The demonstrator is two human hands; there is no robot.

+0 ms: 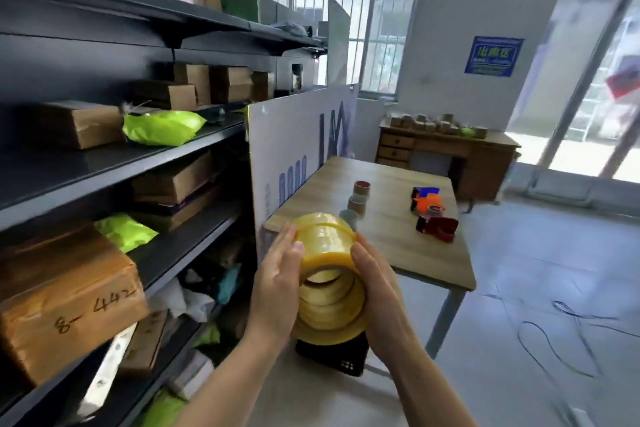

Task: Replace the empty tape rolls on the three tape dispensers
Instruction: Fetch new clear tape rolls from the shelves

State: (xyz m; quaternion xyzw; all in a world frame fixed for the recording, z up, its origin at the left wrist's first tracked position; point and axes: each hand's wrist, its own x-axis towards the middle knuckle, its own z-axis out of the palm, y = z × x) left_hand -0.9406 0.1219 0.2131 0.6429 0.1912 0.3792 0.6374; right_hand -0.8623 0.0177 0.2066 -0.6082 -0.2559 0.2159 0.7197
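I carry a stack of yellowish clear tape rolls lying sideways between my palms, in front of the wooden table. My left hand presses flat against the stack's left side, fingers straight. My right hand presses the right side, thumb on the near roll. On the table stand three empty cardboard cores in a row. Further right lie three tape dispensers: a blue one, an orange one and a dark red one.
Grey metal shelves with cardboard boxes and green bags fill the left. A white board stands along the table's left edge. A black box sits on the floor below my hands. Blue cable lies on the floor at right.
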